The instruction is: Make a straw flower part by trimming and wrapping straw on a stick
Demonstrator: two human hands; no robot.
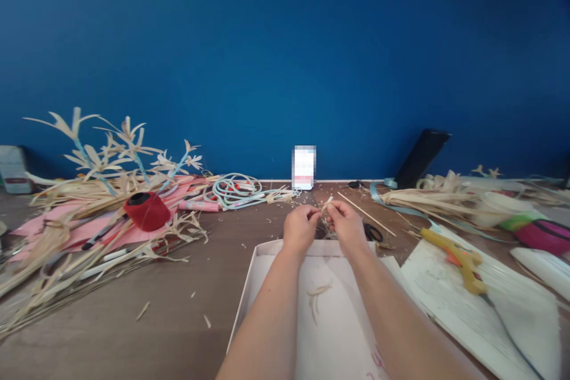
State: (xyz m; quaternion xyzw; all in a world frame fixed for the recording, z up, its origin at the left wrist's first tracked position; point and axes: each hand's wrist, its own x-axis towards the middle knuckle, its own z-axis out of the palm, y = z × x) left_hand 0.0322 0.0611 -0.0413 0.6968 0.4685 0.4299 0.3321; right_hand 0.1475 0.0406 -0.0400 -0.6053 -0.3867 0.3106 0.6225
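Note:
Just past the far edge of a shallow white box (325,320), my two hands meet in the middle of the view. My left hand (301,227) is closed in a pinch at the lower left of a small pale strip of dried leaf (328,202). On the other side my right hand (346,227) pinches the same strip between thumb and fingers. The strip is partly hidden by the fingertips. A few curled leaf scraps (319,292) lie inside the box. Dark-handled scissors (372,233) lie beside my right hand, partly covered.
Leaf-strip flowers (95,160), a red thread spool (149,212) and pink paper (62,219) crowd the left. A coiled light-blue cord (236,191) lies behind. At right, a yellow glue gun (463,261) rests on papers (512,314). A lit phone (303,167) leans against the blue wall.

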